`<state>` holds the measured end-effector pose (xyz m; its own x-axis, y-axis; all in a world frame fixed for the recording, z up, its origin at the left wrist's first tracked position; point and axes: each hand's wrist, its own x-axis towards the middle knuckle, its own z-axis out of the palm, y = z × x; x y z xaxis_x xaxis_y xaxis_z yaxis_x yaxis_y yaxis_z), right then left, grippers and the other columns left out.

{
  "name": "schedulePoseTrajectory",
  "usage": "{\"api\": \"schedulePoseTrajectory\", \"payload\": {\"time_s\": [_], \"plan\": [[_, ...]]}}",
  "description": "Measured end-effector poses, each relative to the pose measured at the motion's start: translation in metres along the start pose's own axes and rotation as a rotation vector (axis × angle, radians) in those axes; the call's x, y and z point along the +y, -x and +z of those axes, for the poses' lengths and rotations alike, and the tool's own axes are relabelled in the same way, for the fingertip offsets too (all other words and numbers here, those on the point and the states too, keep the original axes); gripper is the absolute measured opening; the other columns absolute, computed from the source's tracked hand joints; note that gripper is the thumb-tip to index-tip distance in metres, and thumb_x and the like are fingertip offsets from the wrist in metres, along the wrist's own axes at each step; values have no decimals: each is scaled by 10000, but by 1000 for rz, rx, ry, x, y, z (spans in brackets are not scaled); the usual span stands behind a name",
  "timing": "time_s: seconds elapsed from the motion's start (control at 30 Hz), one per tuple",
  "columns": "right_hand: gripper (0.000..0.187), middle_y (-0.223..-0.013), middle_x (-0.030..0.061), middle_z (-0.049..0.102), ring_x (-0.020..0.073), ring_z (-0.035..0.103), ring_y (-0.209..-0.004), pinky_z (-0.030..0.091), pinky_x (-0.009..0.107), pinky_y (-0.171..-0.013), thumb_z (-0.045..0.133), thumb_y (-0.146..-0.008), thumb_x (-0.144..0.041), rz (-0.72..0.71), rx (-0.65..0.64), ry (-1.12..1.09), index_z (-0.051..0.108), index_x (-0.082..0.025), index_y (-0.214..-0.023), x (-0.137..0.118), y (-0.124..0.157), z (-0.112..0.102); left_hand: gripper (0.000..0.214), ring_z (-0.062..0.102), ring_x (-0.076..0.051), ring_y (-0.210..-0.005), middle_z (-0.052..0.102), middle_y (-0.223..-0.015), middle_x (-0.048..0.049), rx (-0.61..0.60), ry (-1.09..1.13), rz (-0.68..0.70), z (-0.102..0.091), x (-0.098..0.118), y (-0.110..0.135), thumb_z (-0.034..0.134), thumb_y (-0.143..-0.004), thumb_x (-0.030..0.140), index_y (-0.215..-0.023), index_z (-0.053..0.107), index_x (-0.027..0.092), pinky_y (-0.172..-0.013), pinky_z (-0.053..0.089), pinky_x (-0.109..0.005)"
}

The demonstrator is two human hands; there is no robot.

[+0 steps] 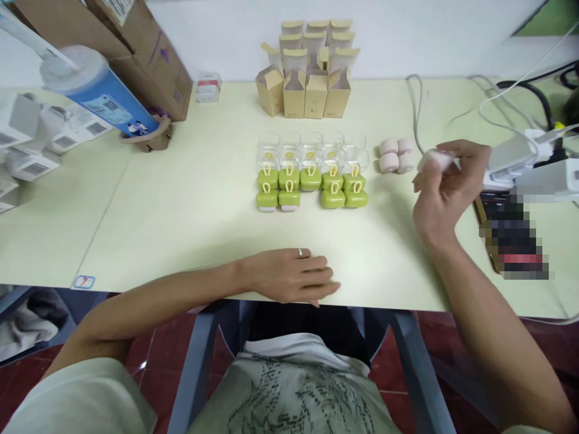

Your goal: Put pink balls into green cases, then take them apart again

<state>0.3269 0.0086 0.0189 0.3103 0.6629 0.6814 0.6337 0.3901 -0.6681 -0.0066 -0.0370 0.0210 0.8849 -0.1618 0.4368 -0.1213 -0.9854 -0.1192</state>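
Note:
My left hand [294, 277] lies flat near the table's front edge, fingers stretched out and holding nothing. Raised at the right, my right hand [446, 187] grips a small whitish piece [436, 160] between thumb and fingers; its exact kind is unclear. A grey cable [417, 114] runs down to that piece, but I cannot tell whether they join. Just left of this hand sit several pale pink rounded pieces [389, 163]. Two rows of small green cases with yellow loops [310, 179] stand mid-table, the front row having a gap. Behind them are clear plastic trays [312, 141].
Open small cardboard boxes [295, 96] stand against the wall. At left are a blue canister [113, 96], a large carton [149, 54] and white boxes [31, 163]. White power adapters [515, 154], cables and a blurred phone-like object [511, 235] occupy the right side.

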Motion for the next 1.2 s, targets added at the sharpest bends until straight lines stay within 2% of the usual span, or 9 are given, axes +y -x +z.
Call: {"api": "schedulePoseTrajectory", "payload": {"time_s": [0.1,0.17,0.23,0.33,0.43,0.63,0.77,1.0,1.2], "plan": [[265,-1300,84,692,261,696,-835,589,494,-777,697,-1046,-595,143,-175,-211,670,-382,-1202,-13,13,13,397,751,-222,-974,803,-1057,-109,114,181,-141,5,-13,5,790,-1032,461,-1291,747,162,-843,657,-340],[324,-1316,58,708,262,723,-885,625,481,-788,843,-959,-577,180,-272,-357,710,-406,-1199,-22,19,20,541,777,-231,-1083,814,-1156,-118,247,351,-309,8,-23,11,817,-1001,481,-1443,679,202,-989,680,-392],[443,-1302,41,715,226,729,-839,656,442,-710,980,-840,-524,167,-333,-480,759,-401,-1204,-30,25,23,639,795,-236,-1162,820,-1257,-95,344,430,-493,9,-29,17,825,-968,561,-1519,644,291,-1065,679,-442],[485,-1268,39,744,196,747,-765,701,417,-654,994,-836,-494,217,-488,-560,793,-391,-1266,-43,34,24,607,803,-265,-1217,825,-1287,-61,360,436,-771,5,-30,20,796,-924,705,-1415,719,356,-1022,710,-492],[457,-1206,55,797,246,808,-882,747,441,-750,956,-885,-502,276,-621,-610,790,-372,-1291,-58,40,21,551,771,-278,-1309,803,-1351,-73,401,517,-947,2,-25,17,817,-931,679,-1359,733,342,-917,746,-461],[425,-1380,72,768,260,825,-1049,762,457,-872,935,-916,-474,300,-703,-730,798,-355,-1300,-73,43,18,541,783,-273,-1265,783,-1379,-105,479,526,-979,6,-20,14,852,-967,569,-1411,682,310,-895,755,-435],[361,-1262,81,813,262,812,-1089,736,467,-985,924,-933,-458,275,-747,-693,837,-337,-1261,-69,43,19,561,805,-265,-1198,804,-1337,-100,487,446,-939,6,-20,14,865,-955,571,-1420,676,320,-893,745,-436],[305,-1277,87,773,232,781,-1133,733,391,-926,895,-968,-355,199,-827,-746,862,-367,-1271,-64,44,22,519,813,-272,-1141,834,-1248,-79,486,311,-809,1,-24,13,899,-940,498,-1399,721,332,-961,714,-494],[298,-1204,59,819,227,794,-1082,725,402,-920,878,-983,-313,147,-816,-723,860,-386,-1271,-63,43,24,570,820,-238,-1124,828,-1236,-75,514,305,-703,2,-27,14,920,-930,434,-1448,706,331,-969,710,-427]]}}
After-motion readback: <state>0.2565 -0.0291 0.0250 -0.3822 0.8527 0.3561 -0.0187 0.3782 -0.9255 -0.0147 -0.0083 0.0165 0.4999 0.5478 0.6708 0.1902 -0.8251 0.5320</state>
